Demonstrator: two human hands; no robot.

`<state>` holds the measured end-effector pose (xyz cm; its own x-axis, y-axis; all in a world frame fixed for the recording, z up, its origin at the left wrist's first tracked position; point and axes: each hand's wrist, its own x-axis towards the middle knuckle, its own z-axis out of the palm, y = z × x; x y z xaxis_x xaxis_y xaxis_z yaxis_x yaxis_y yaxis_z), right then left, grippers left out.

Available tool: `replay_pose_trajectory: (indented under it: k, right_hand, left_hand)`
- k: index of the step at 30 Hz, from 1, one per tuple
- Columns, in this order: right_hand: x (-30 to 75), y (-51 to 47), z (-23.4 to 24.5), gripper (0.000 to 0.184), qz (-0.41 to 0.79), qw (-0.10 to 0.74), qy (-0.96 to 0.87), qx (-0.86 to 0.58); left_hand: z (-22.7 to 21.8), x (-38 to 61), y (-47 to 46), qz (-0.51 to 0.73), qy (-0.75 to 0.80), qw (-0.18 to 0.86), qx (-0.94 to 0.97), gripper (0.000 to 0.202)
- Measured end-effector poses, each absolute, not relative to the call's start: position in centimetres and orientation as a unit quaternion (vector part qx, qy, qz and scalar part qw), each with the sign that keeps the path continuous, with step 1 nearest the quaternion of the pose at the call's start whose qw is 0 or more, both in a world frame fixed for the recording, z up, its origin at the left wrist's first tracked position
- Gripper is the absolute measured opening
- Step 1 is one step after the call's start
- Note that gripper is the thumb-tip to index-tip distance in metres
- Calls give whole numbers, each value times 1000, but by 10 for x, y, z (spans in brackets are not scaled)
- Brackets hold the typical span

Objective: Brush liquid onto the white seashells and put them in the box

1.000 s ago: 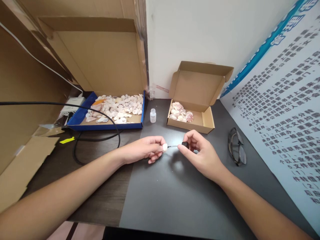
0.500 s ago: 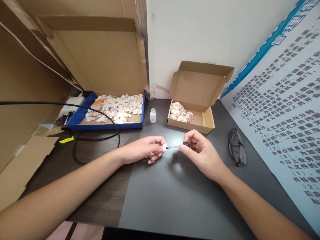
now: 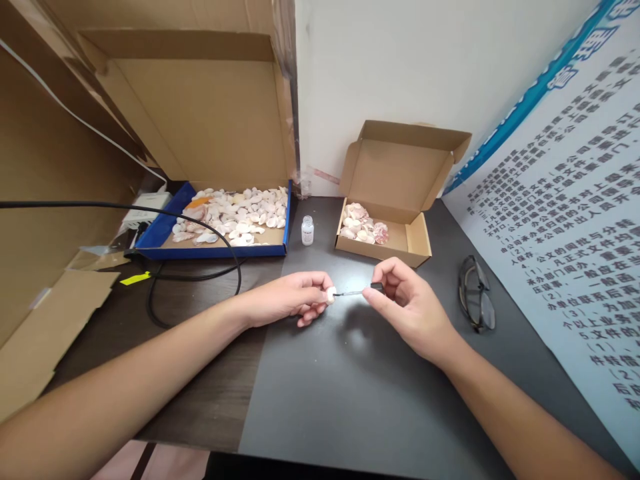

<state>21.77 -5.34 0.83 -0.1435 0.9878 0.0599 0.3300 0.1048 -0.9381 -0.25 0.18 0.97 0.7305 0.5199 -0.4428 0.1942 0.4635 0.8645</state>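
Right hand [image 3: 407, 308]: easing slightly rightward since the earlier frame, pinching the black cap [image 3: 377, 288] of an applicator brush [image 3: 351, 293].
Desk [image 3: 310, 400]: dark top, spread beneath both hands.
Blue-sided box [image 3: 215, 253]: standing open at the back left, heaped seashells [image 3: 240, 217] across its floor.
Brown mailer box [image 3: 385, 254]: also open, off to the right, a seashell cluster [image 3: 364, 235] in its left part.
Left hand [image 3: 295, 300]: pinching a small pale seashell [image 3: 331, 295] above the desk, facing the brush.
Clear bottle [image 3: 307, 233]: uncapped, upright between the boxes.
Applicator brush: dark tip aimed left, right at the seashell's edge; actual contact, I can't tell.
Small pale seashell: looks like the brushing step, mid-work; another stroke would want a steady pinch here and a light, level tip.
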Motion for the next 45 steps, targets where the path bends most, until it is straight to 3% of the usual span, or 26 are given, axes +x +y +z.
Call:
replay_pose_trajectory:
  k: [22,34,41,45]
  right_hand:
    - [218,-53,8,22,431,387,-622,-527]
    - [218,-54,6,20,380,361,-652,-549]
    - [216,-53,5,23,466,389,-613,-507]
    - [216,-51,3,23,439,389,-609,-534]
  left_hand:
    - [8,-2,2,106,353,777,511,16]
    - [7,-4,2,103,353,779,508,18]
    - [6,-3,2,102,355,777,510,19]
    - [6,-3,2,103,356,776,509,20]
